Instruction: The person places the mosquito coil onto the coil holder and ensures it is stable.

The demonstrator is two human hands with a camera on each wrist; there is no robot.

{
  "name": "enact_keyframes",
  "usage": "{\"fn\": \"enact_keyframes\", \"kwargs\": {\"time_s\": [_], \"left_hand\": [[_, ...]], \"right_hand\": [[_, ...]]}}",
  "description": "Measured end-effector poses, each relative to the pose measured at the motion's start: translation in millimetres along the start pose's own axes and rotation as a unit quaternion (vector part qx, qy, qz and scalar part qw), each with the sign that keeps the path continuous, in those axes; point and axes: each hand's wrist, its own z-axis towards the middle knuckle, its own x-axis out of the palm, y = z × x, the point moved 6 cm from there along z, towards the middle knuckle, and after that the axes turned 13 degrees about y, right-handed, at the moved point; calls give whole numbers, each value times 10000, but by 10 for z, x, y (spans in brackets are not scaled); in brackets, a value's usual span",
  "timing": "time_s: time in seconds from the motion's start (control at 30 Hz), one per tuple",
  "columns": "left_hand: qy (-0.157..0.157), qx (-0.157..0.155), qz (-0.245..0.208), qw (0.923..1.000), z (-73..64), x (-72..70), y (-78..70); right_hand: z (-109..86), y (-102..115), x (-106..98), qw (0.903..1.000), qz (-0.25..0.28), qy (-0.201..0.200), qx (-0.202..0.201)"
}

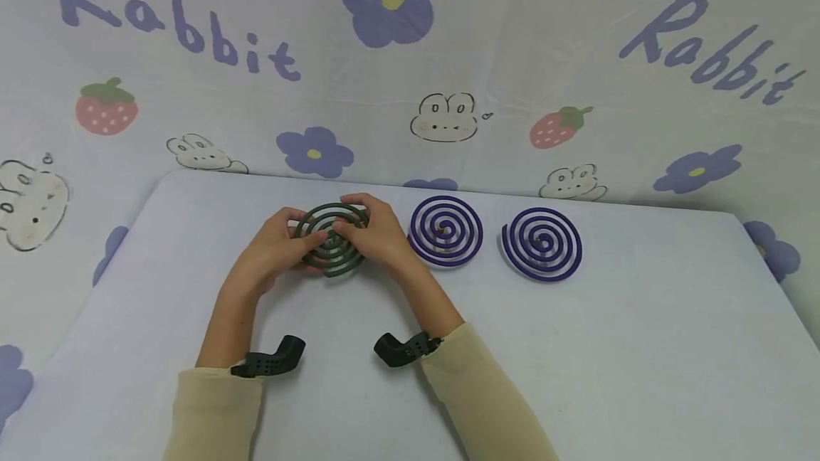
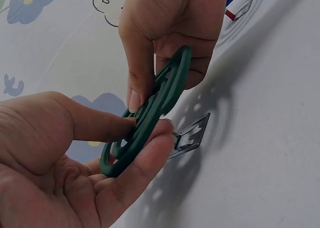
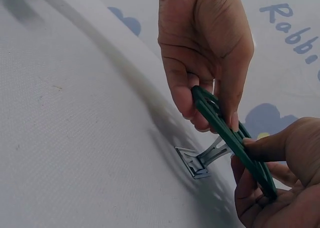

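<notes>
A green mosquito coil (image 3: 222,129) is held between both hands above the table, tilted in the two wrist views. My left hand (image 1: 272,246) pinches its left side, thumb on top near the centre and fingers underneath. From the other side my right hand (image 1: 379,235) grips it, also with the thumb close to the middle. Below the coil stands a small metal coil stand (image 3: 198,162), its square base on the table and an arm rising toward the coil's centre. Whether the stand's tip is joined to the coil is hidden.
To the right, a purple mosquito coil (image 1: 480,233) and a second purple coil (image 1: 579,247) sit raised near the back of the white table (image 1: 640,347). Behind them hangs a cloth (image 1: 500,41) printed with rabbits, flowers and strawberries.
</notes>
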Motion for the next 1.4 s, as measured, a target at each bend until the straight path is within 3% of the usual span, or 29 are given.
{"fn": "enact_keyframes", "kwargs": {"time_s": [0.63, 0.87, 1.4], "left_hand": [[149, -111, -14, 9998, 33, 18, 35], [146, -108, -23, 9998, 38, 15, 41], [65, 39, -61, 10000, 54, 0, 55]], "right_hand": [[13, 4, 13, 9989, -453, -147, 6], [15, 6, 23, 9991, -403, 49, -118], [23, -49, 17, 9997, -256, 5, 6]]}}
